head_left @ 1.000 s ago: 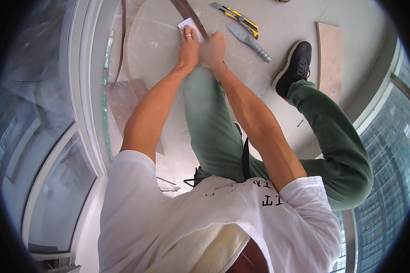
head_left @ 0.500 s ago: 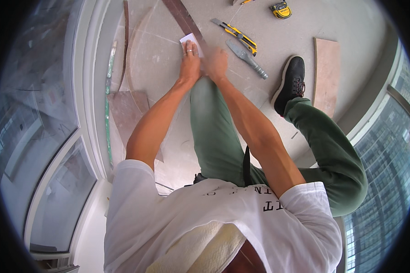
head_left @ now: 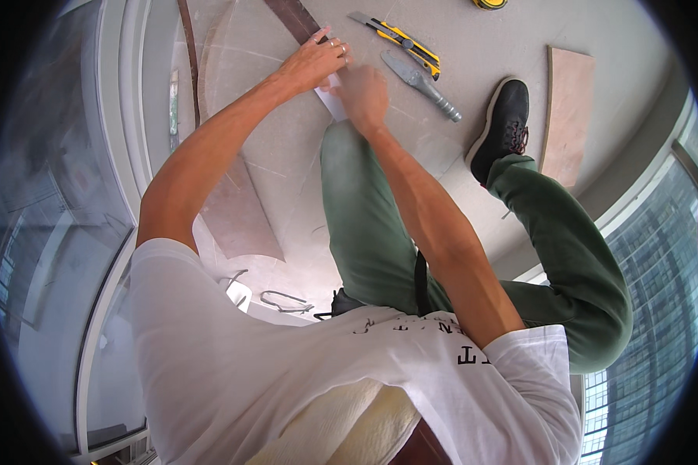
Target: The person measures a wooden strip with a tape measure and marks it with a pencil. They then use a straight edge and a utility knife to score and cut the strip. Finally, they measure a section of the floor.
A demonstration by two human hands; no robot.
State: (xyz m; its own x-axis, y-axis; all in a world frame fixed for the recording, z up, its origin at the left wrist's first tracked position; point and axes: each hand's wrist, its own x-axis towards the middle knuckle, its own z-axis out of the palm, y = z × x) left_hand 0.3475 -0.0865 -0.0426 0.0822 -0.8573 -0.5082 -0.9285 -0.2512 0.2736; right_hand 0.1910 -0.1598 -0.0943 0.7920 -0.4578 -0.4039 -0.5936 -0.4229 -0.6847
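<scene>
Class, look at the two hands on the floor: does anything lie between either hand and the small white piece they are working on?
Nothing visible does. The left hand and right hand both rest against the small white piece. The utility knife and grey trowel lie off to the right, apart.

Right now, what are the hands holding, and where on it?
A small white piece, perhaps paper, lies on the floor under both hands. The left hand presses its far end, the right hand its near edge. Pressed down or gripped: cannot tell.

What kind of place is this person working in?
Probably a room being fitted out or renovated, high in a building. Tools lie on the bare grey floor: a yellow utility knife and a trowel. Tall windows show a neighbouring tower.
</scene>
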